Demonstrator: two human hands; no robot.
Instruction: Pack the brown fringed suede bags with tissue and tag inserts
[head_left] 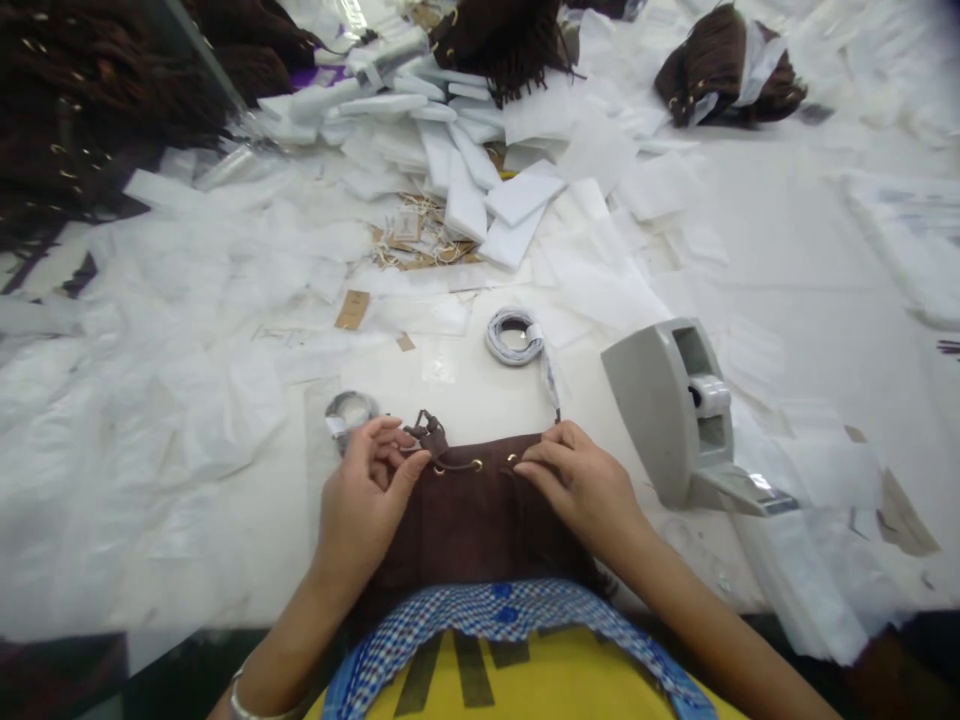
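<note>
A dark brown drawstring bag (472,530) with gold eyelets along its top edge lies at the table's near side, against my body. My left hand (375,475) is at its upper left corner, thumb and fingers pinching the brown drawstring (457,467) beside an eyelet. A knotted brown tassel end (427,432) sticks up just past those fingertips. At the upper right, my right hand (581,480) pinches the bag's top edge next to another eyelet. A wrapped strap coil (514,338) lies beyond the bag, its tail reaching toward my right fingers. Another coil (349,412) sits behind my left hand.
A grey tape dispenser (660,410) stands to the right. White foam pads (465,180) and paper tags (409,228) are heaped farther back. Clear plastic sleeves (187,400) cover the left side. More brown fringed bags (727,70) lie along the far edge.
</note>
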